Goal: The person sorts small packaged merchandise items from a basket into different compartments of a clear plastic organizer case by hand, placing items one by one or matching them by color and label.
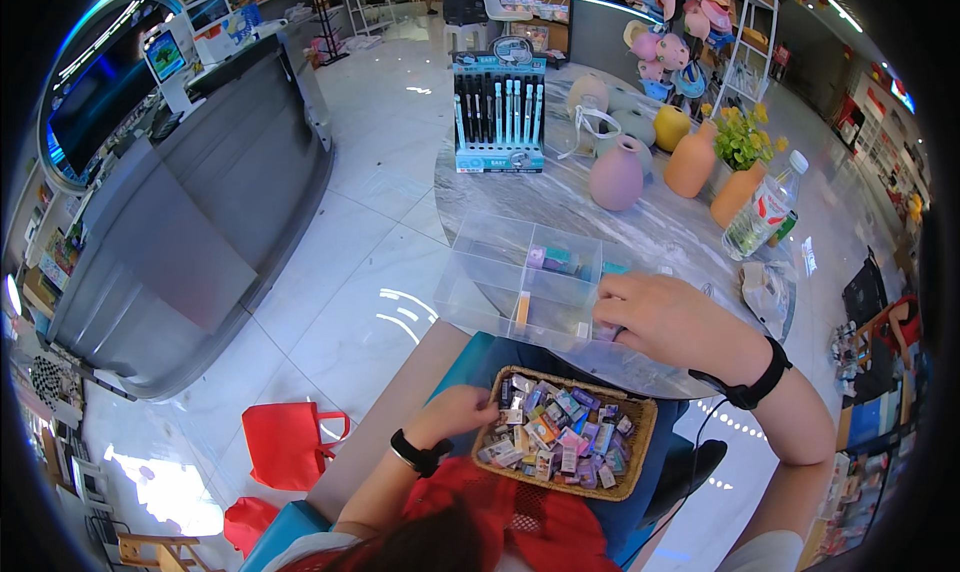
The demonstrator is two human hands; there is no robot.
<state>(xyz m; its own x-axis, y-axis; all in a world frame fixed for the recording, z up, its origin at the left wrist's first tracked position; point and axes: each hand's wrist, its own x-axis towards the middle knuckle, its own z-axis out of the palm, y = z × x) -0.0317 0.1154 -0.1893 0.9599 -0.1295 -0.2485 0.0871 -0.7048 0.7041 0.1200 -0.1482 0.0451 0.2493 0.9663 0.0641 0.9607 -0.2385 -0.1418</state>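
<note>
On my lap rests a wicker basket filled with several small boxed items in purple, white, teal and orange. My left hand grips the basket's left rim near its upper corner. A clear plastic compartment box lies beyond it, partly over the edge of the marbled round table. My right hand reaches into its right-hand compartments with fingers curled down; whether they hold anything is hidden. One compartment has purple and teal small boxes, another an orange-and-white small box.
A pen display stand, a pink vase, orange vases and a water bottle stand on the table. A crumpled plastic bag lies at its right edge. A red bag is at my left.
</note>
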